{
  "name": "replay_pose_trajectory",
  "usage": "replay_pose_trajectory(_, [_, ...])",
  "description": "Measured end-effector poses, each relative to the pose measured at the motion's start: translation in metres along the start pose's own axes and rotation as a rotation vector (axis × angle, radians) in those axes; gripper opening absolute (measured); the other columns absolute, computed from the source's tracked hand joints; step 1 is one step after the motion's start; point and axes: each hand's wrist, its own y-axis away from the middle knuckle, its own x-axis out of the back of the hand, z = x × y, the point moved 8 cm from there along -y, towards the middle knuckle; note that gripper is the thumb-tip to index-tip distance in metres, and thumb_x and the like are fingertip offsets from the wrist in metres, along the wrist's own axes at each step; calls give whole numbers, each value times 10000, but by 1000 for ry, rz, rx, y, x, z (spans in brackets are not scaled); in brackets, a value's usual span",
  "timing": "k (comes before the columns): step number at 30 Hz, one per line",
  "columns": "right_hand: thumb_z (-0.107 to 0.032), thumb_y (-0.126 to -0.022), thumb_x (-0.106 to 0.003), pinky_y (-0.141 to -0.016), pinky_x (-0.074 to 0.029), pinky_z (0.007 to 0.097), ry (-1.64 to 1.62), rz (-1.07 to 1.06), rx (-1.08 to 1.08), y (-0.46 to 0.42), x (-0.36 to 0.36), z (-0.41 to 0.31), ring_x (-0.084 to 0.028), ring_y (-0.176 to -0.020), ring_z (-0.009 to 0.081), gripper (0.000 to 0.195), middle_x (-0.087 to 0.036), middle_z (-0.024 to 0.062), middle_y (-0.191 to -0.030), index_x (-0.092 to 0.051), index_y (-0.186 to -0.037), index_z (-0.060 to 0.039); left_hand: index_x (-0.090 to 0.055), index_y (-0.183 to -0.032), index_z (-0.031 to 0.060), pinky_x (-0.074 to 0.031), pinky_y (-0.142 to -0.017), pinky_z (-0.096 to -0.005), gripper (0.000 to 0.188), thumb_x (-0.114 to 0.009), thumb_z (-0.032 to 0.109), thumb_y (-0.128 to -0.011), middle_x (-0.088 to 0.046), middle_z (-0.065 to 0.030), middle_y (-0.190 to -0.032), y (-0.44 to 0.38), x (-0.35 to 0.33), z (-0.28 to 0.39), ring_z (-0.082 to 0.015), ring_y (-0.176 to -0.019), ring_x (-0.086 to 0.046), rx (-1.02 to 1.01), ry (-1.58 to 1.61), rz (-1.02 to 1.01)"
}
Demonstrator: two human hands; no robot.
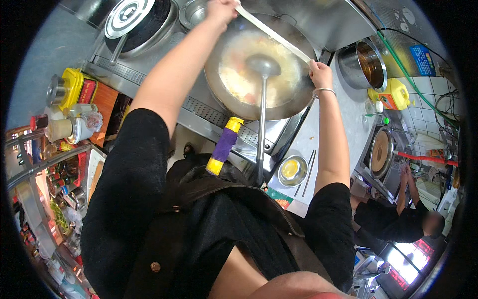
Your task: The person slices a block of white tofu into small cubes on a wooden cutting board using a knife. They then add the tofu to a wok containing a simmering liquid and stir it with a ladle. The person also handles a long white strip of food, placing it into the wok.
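Observation:
My left hand (pixel 222 14) and my right hand (pixel 320 74) grip the two ends of a long pale strip of dough (pixel 274 34), stretched above a large wok (pixel 239 108). Steaming cloudy broth (pixel 235 80) with reddish and yellowish pieces fills the wok. A metal ladle (pixel 263 67) rests in the broth, its long handle leaning over the near rim. The wok's own handle (pixel 225 145), wrapped in purple and yellow, points towards me.
On the right counter stand a metal bowl (pixel 293 171) with yellow contents, a pair of chopsticks (pixel 305 173), a tall pot (pixel 362 65) and a yellow jug (pixel 392 94). A lidded pan (pixel 142 37) is at upper left. Another person (pixel 392 220) stands at a sink, far right.

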Motion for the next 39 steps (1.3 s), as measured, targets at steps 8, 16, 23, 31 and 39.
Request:
replay_pose_trajectory(8, [-119,-837,-606,-813,-506,310,166,213,230,-2,-8,3,-681,-897,228,250,-707,164,-941,-674,-1048,-2,-649,-1011,20,-504,-580,-266,164,-655,79,-858,-649,-59,-814,75,-4,-57,-131,-667,-598,344,-184,87])
replay_pose_trajectory(16, [-55,-904,-613,-750,-483,268,186,-175,330,283,-54,-24,-571,-796,122,134,-627,77,-885,-636,-1014,18,-626,-1047,22,-485,-629,-249,166,-609,77,-890,-637,-36,-841,248,314,102,-129,-718,-600,-122,-343,399])
replay_pose_trajectory(23, [-13,-869,-628,-762,-465,365,256,-268,761,369,-159,-136,-573,-802,285,64,-622,143,-858,-594,-837,30,-651,-1132,71,-502,-879,-425,375,-629,228,-793,-670,-186,-1081,648,707,79,-356,-1014,-637,461,-1548,1007])
replay_pose_trajectory(31, [-24,-848,-601,-716,-496,389,431,-781,863,465,-372,-204,-613,-803,326,185,-618,172,-993,-613,-1032,-19,-502,-1336,60,-352,-1066,-446,701,-721,422,-777,-504,-229,-1347,810,704,-79,-383,-1298,-414,821,-1402,915])
replay_pose_trajectory(39, [-120,-841,-601,-834,-489,440,759,-1280,820,587,-483,-90,-596,-959,384,232,-609,197,-1027,-606,-1049,-17,-697,-814,60,-486,-845,-405,107,-639,32,-729,-638,-140,-937,827,720,-77,-316,-1002,-583,329,-1169,995])
